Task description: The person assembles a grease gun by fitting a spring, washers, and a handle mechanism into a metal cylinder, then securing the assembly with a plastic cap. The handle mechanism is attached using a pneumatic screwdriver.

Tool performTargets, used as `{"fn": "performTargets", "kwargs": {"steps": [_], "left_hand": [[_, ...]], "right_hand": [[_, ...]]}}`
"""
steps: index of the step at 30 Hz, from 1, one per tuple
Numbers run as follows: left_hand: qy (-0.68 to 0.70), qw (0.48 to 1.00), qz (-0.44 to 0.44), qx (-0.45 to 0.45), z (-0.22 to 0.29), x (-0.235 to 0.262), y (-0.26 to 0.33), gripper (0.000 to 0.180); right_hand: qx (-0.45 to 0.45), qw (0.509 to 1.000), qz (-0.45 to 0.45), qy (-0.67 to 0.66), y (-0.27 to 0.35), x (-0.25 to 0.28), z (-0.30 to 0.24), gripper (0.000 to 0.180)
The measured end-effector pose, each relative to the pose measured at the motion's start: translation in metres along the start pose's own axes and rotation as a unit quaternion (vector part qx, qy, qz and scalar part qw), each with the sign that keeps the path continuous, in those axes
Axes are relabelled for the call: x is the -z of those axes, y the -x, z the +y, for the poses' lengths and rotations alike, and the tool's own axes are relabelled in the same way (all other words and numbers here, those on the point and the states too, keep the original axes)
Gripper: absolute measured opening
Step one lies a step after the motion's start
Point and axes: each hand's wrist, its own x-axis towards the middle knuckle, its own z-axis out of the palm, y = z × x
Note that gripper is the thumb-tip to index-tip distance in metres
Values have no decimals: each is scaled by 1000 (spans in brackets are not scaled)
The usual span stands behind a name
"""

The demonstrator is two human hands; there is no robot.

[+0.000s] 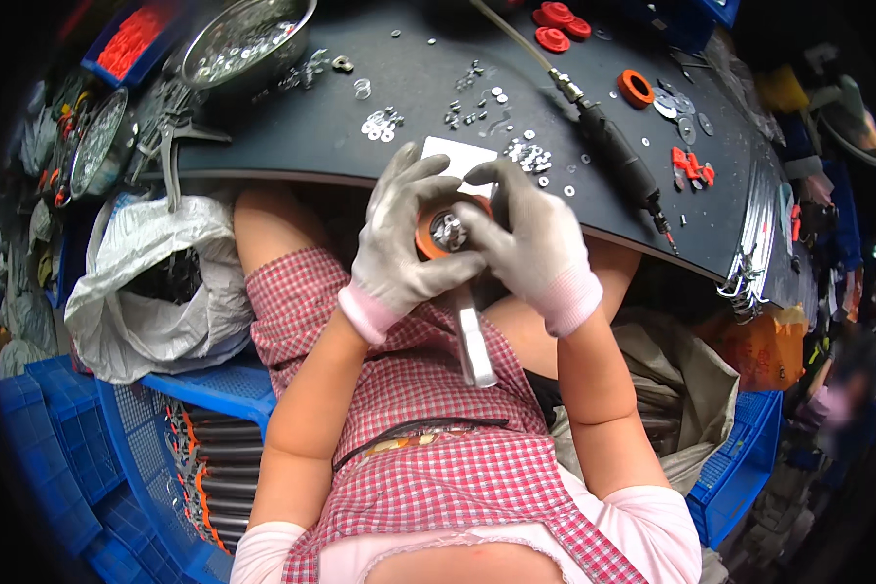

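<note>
- Red-checked apron (448,492), yours, nearest.
- Orange bag (774,352): red markings, illegible.
- Your left hand (396,234), gloved: curled around orange ring (424,241), above your lap.
- Your right hand (543,238), gloved: fingers bent over ring's centre; grip unclear.
- Black power screwdriver (615,151): lying right of loose washers (382,125).
</note>
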Motion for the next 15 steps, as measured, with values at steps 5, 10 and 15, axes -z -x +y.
{"fn": "performTargets", "kwargs": {"steps": [5, 10, 15], "left_hand": [[-42, 999, 5, 4, 7, 1, 10, 64], [16, 999, 0, 28, 5, -6, 14, 69], [-17, 1000, 1, 27, 2, -2, 17, 74]], "right_hand": [[22, 973, 207, -104, 6, 65, 88, 18], [-239, 909, 271, 206, -43, 195, 243, 32], [-317, 914, 167, 189, -93, 183, 265, 40]]}}
